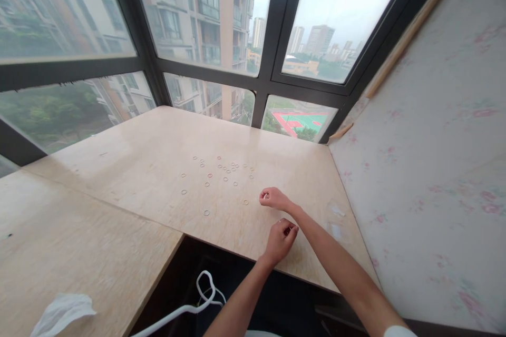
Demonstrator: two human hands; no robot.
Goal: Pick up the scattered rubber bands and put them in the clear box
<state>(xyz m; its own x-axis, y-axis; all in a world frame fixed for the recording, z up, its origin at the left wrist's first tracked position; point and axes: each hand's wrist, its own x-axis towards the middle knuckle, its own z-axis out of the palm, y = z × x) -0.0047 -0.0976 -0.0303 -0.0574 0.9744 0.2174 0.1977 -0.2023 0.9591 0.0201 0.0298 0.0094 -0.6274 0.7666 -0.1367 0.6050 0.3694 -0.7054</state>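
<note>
While a white cable (190, 308) is looping below the desk (130, 137) and a tissue (64, 313) is lying leftward, the left hand (281, 240) and, farther, the right hand (275, 199) are making narrow grips; their contents I cannot tell. Thin rings (225, 181) are lying scattered leftward and beyond, before the windows (205, 16).

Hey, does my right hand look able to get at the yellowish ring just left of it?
Probably yes: the right hand is close beside the yellowish ring and nothing visible lies between them, though its curled fingers may need to open first.
</note>
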